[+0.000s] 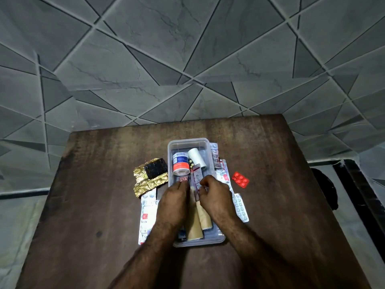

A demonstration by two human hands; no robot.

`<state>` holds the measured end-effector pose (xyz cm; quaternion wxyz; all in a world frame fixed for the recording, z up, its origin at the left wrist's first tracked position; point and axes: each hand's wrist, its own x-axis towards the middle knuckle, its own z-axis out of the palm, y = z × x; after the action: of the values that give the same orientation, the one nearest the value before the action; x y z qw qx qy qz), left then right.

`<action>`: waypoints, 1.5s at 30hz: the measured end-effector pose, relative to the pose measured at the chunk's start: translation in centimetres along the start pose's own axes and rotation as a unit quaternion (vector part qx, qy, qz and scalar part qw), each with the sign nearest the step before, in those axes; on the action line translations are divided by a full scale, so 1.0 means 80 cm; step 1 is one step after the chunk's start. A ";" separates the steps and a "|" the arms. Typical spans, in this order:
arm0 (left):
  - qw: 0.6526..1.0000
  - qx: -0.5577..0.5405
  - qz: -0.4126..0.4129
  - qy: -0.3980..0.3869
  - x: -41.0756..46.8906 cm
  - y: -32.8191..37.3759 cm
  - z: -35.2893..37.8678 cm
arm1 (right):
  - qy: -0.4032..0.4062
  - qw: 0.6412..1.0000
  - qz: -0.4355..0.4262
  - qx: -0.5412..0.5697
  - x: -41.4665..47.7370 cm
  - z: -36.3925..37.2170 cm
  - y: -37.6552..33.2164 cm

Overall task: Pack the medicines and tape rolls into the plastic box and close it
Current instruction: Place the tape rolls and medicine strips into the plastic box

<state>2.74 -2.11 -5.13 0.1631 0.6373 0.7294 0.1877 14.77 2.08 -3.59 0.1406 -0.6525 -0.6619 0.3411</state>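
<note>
2 hands at work: both reach over a clear box on a brown table.
Wall: grey tiles (pixel 166 49) cut by slanted lines fill the upper half of the view.
Table: dark brown wooden top (pixel 93 205), worn and streaked, with the box near its middle.
Plastic box: clear and rectangular (pixel 188 142), open, long axis running away from the person; both forearms cross its near end.
Left hand: (pixel 174 205) over the box's middle, fingers bent down onto a small pink-red strip (pixel 183 179); whether it pinches it, I cannot tell.
Right hand: (pixel 215 197) just beside the left, fingers curled around the lower end of a red-and-white sachet strip (pixel 196 176) inside the box.
Tape rolls: 2 tan rolls (pixel 199 222) lie side by side in the near half of the box, partly under the hands.
White strip, left: a long printed medicine strip (pixel 146 215) lies on the table along the box's left side.
Gold foil strip: crumpled (pixel 145 180), left of the box, with a dark blister pack (pixel 155 168) on it.
Bottle: white with an orange band (pixel 180 163), lying in the far half of the box.
White roll: (pixel 196 157) beside the bottle, tilted.
White blister strip: (pixel 240 208) right of the box, just beside the right wrist.
Red blister pack: (pixel 240 179) on the table, right of the box, apart from it.
</note>
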 end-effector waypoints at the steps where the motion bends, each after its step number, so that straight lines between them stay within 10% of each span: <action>1: 0.999 -0.032 -0.009 0.026 0.003 -0.004 -0.005 | 0.017 1.000 -0.009 0.014 0.003 -0.003 0.003; 10: 0.933 -0.174 -0.281 0.139 0.036 -0.105 -0.027 | 0.083 0.991 0.103 0.027 0.055 -0.030 0.068; 33: 0.973 0.052 -0.215 -0.067 0.105 -0.140 -0.019 | 0.023 0.982 0.180 0.054 0.071 -0.001 0.080; 38: 0.959 -0.098 -0.262 -0.043 0.105 -0.144 -0.032 | 0.009 0.952 0.232 0.201 0.080 -0.010 0.087; 45: 0.844 -0.442 -0.300 0.034 0.099 -0.115 -0.056 | 0.064 0.918 0.211 0.329 0.093 -0.052 0.054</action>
<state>-8.46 4.39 -5.58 0.4509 0.2403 0.7299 0.4540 19.90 10.00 -5.28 0.3144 -0.7142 -0.3491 0.5188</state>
